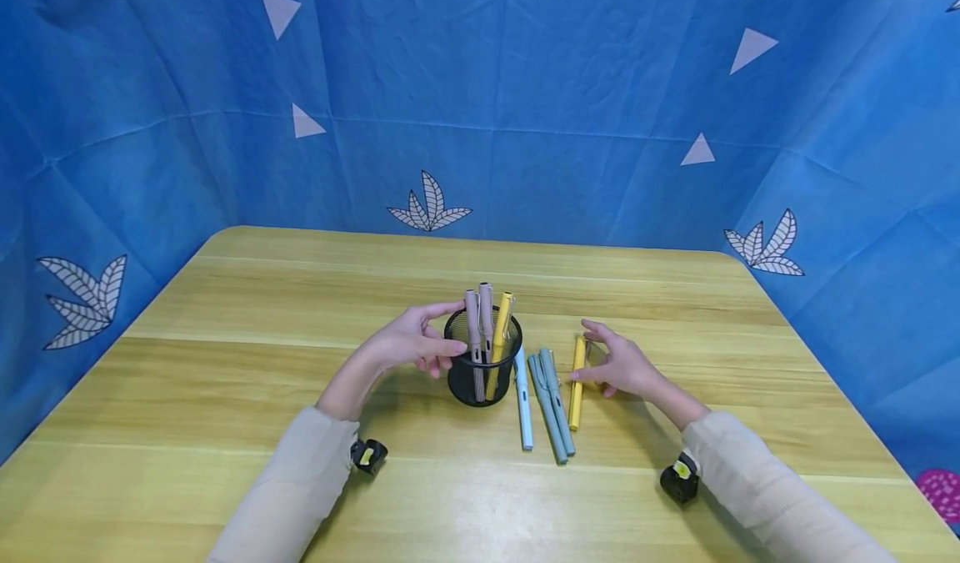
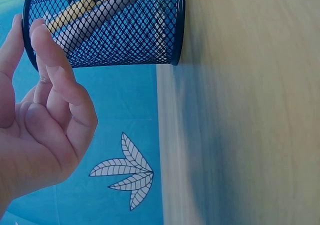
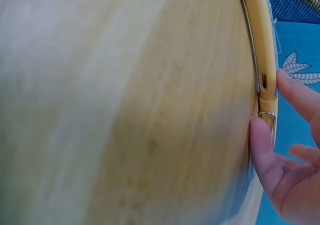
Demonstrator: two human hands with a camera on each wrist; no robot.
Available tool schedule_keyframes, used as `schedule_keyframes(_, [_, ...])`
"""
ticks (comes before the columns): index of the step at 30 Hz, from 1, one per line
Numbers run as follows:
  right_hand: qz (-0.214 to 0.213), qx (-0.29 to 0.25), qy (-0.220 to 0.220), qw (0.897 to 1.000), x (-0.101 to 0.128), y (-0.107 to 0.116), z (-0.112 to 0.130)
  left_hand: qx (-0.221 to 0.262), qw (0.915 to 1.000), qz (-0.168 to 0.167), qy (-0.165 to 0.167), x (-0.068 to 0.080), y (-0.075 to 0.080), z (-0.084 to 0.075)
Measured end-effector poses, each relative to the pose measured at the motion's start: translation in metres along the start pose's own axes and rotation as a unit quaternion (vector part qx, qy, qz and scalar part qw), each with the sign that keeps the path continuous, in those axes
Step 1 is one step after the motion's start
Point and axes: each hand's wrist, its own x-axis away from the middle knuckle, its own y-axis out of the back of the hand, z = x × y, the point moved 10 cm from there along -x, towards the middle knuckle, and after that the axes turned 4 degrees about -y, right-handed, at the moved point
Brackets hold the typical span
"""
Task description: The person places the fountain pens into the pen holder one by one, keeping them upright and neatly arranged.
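A: While the right hand (image 1: 622, 369) rests near the middle of the desk (image 1: 225, 363), what do its fingers do?

B: Thumb and fingertips touch the yellow pen (image 1: 577, 379) at its far end, w/ fingers spread quite wide, not closed round it. Pen lies flat on the desk; the right wrist view shows the thumb just by its clip.

A: And beside it?

B: Just left lie two grey-green pens (image 1: 551, 404), then a light blue pen (image 1: 522, 409), all pointing approx. to the near edge.

A: Left hand (image 1: 416, 346)?

B: It is at the black mesh cup (image 1: 480, 379), fingers loosely bent, fingertips at the rim; thumb is on the far side. Cannot tell if it really grips. The cup stands upright at desk centre, holding two pinkish pens (image 1: 480, 317) & one yellow pen (image 1: 501, 321).

A: Behind?

B: Blue cloth (image 1: 525, 87) w/ white leaves.
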Motion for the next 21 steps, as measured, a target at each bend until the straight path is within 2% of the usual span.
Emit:
schedule_keyframes(12, [-0.009, -0.024, -0.023, 0.999, -0.0075, 0.0007, -0.0003, -0.004, 1.0, 0.003, -0.004, -0.001, -0.0004, -0.0015])
schedule_keyframes(21, [0.004, -0.084, -0.033, 0.996, -0.0099, -0.0018, 0.0011, -0.002, 1.0, 0.001, 0.002, -0.001, 0.0002, 0.0005])
